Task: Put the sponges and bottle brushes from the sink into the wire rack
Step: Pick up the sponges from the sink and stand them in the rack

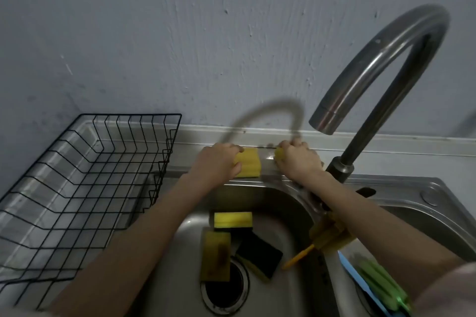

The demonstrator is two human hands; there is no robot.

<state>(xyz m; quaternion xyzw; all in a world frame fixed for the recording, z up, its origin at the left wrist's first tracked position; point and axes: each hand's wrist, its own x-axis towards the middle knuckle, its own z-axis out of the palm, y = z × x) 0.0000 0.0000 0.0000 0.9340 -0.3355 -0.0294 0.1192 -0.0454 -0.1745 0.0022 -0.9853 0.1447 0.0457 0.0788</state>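
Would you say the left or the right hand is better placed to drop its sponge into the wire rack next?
Left, probably. The left hand grips a yellow sponge nearer the wire rack; the right hand is by the faucet.

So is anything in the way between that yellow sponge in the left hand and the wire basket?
Nothing visible. The left hand grips the yellow sponge on the sink's back ledge; the wire rack sits open-topped to its left.

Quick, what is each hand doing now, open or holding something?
Left hand: closed on a yellow sponge.
Right hand: closed on another yellow sponge, mostly hidden.
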